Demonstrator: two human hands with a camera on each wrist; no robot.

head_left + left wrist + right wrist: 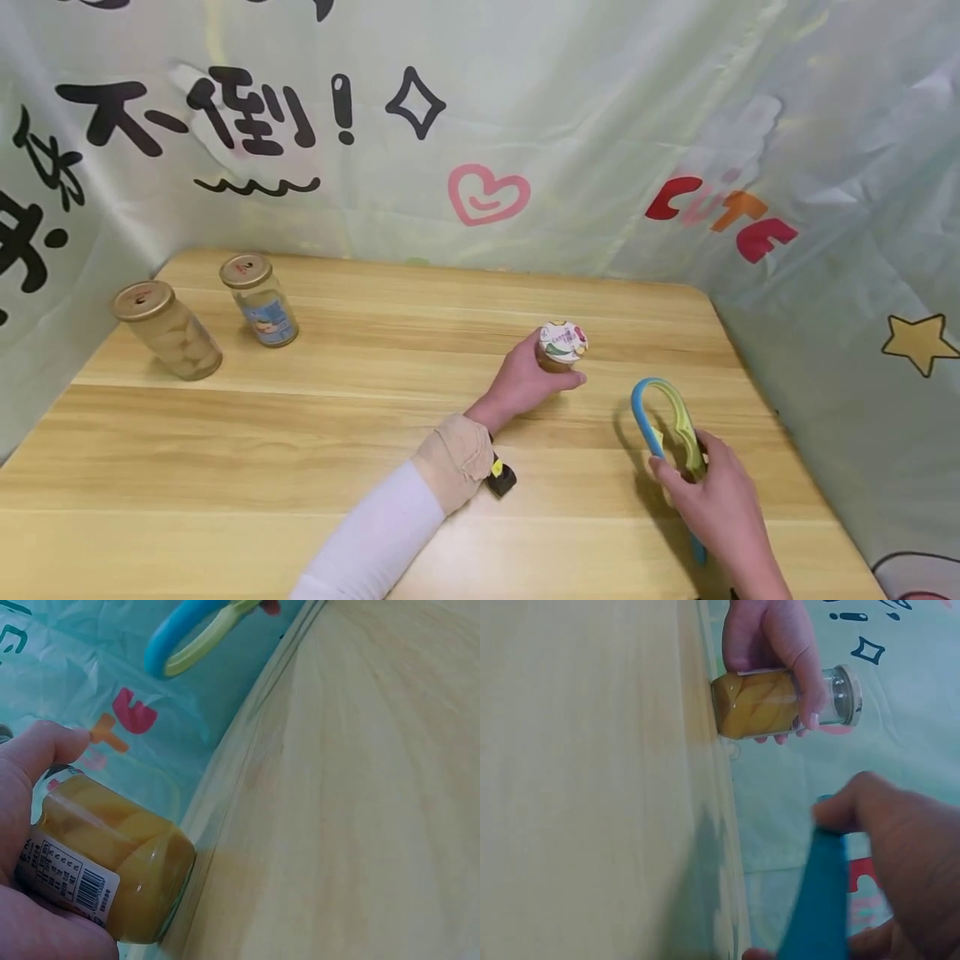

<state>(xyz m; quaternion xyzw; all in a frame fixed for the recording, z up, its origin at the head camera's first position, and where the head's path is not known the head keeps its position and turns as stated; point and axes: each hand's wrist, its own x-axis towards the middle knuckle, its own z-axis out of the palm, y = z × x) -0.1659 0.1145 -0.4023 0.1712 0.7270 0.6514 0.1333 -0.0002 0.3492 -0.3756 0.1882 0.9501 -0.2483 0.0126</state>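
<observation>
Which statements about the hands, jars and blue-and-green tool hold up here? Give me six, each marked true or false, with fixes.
1. The left hand grips a jar of yellow pieces. True.
2. The right hand holds a blue-and-green tool. True.
3. The tool is looped around the gripped jar. False: it is apart from that jar, to its right in the head view.
4. Two gold-lidded jars stand on the table. True.
5. Those two are right of the tool in the head view. False: they are far to its left.
6. The gripped jar is lidless. False: its patterned lid is on.

"CUTE", "不倒!" on the backdrop (592, 108)
</observation>
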